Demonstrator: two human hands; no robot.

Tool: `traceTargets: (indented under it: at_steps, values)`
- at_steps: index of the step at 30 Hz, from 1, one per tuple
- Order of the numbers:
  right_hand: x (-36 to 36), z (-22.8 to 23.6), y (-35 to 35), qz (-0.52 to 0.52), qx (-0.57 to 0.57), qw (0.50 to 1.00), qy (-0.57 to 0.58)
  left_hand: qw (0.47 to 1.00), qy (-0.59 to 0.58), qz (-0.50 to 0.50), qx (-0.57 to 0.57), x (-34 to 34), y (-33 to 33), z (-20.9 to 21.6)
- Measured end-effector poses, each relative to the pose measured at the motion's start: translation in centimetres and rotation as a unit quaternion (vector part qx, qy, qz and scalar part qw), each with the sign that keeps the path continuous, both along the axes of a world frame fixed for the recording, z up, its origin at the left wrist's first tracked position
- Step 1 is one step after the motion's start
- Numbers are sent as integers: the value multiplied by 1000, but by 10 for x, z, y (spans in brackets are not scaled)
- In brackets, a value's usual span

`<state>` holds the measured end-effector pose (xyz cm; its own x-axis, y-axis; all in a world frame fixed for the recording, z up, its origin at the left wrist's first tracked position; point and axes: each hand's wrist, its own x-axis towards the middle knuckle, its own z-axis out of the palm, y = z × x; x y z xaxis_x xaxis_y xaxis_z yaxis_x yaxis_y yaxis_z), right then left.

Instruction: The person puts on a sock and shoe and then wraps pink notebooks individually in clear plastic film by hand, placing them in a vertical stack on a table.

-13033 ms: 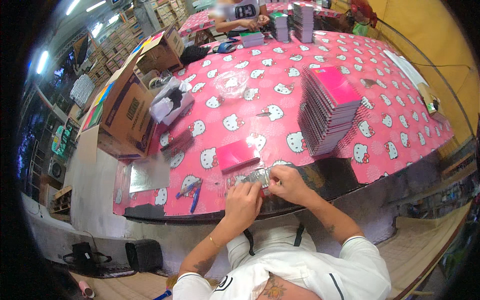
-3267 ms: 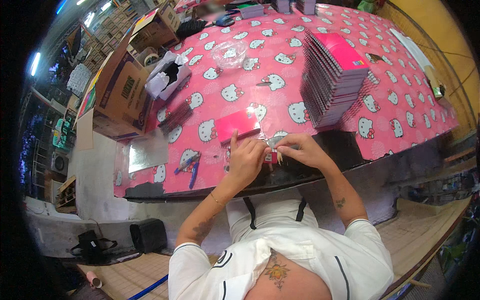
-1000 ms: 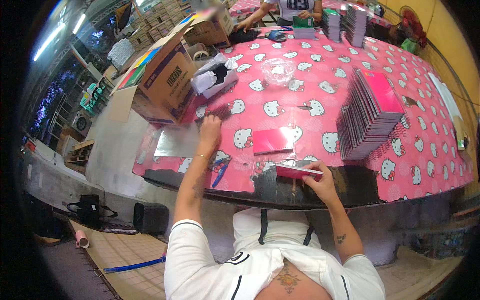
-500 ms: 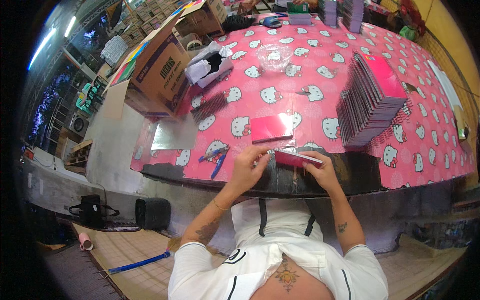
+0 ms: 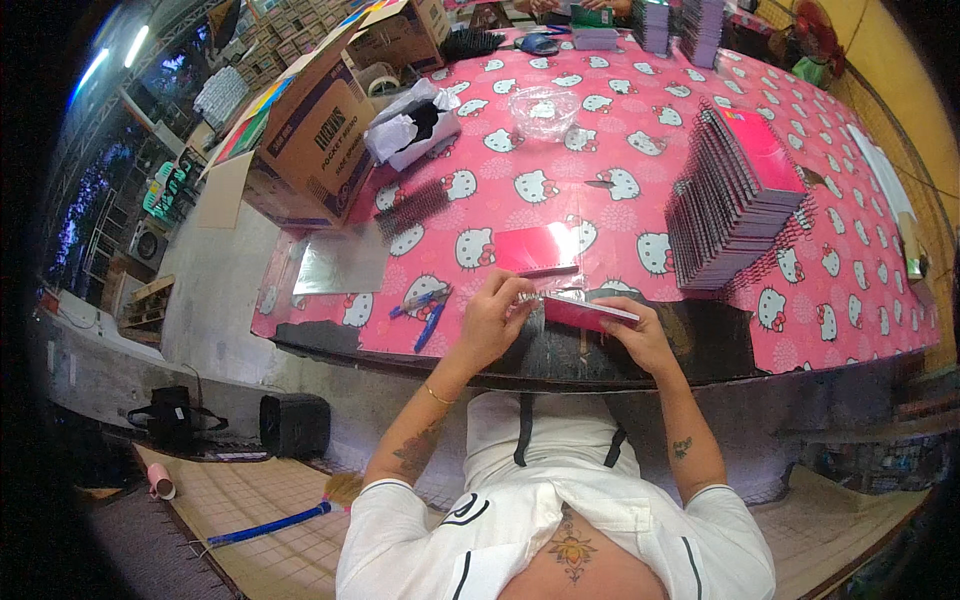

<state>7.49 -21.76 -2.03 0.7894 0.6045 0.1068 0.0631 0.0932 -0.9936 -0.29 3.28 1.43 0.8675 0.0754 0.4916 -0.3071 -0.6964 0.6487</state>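
My right hand (image 5: 645,335) grips a small pink-covered notebook (image 5: 585,314) at its right end, tilted over the black patch at the table's near edge. At the notebook's left end, my left hand (image 5: 495,318) is closed in a pinch on a thin spiral binding wire (image 5: 533,297), only a bit of which shows. Just beyond my hands a second pink notebook (image 5: 537,248) lies flat. Left of my left hand rest blue-handled pliers (image 5: 428,312). Several dark binding coils (image 5: 412,208) lie farther off to the left.
A tall stack of pink spiral notebooks (image 5: 735,205) stands on the right. At the left are an open cardboard box (image 5: 312,150), white crumpled wrapping (image 5: 408,132) and a silvery sheet (image 5: 340,264). Clear plastic (image 5: 543,112) lies farther back. Another person's hands (image 5: 540,5) show at the far edge.
My left hand has shifted slightly, with its fingers drawn closer together by the notebook's left end. The held notebook has tilted a little, showing more of its cover. The view has moved slightly.
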Motion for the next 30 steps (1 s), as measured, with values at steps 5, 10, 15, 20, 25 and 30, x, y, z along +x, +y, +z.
traceTargets:
  at_steps: [5, 10, 15, 20, 25, 30]
  values:
    - [3, -3, -4, 16, -15, 1000, 17, 989, 40, -103, 99, 11, 5, 23]
    - [0, 2, -2, 12, -13, 1000, 5, 983, 74, -133, 98, 17, 1, 31]
    - [-9, 1, 3, -1, 24, 999, 25, 967, 148, -134, 159, 20, 4, 28]
    - [-24, 17, 14, -81, 4, 995, 63, 948, -12, 82, 307, -24, -47, -15]
    - [-27, 6, 14, -45, -17, 996, 74, 957, -12, 81, 278, 5, -23, 29]
    - [-23, 18, 12, -8, 38, 997, 72, 978, 55, -94, 180, 5, 2, 33]
